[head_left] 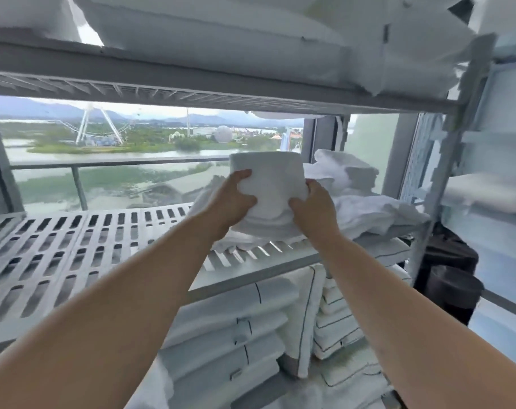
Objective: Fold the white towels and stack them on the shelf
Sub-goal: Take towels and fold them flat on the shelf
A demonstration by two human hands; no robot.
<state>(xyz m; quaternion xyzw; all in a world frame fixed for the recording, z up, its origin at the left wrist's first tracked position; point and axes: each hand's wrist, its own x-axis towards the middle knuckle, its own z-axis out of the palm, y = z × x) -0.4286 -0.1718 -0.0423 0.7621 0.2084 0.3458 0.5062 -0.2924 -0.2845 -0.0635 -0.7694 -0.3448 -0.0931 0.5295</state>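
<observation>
Both hands hold one folded towel (270, 175) between them over the middle shelf (73, 246), a pale slatted one. The left hand (232, 199) has its grip clamped on the towel's left side, thumb across the front and fingers curled behind. The right hand (313, 208) grips the right side the same way. The towel stands nearly upright, its top edge rounded. Its lower folds reach down to the slats near the shelf's front edge, though whether it rests there cannot be told. Just beside it on the right, a heap (365, 208) of loose white towels lies crumpled on the same shelf. Below, folded linens (236, 335) with dark trim are stacked in piles. Pillows (221, 28) sit on the top shelf (191, 69). Behind the shelving, a window (118, 149) shows water and greenery.
</observation>
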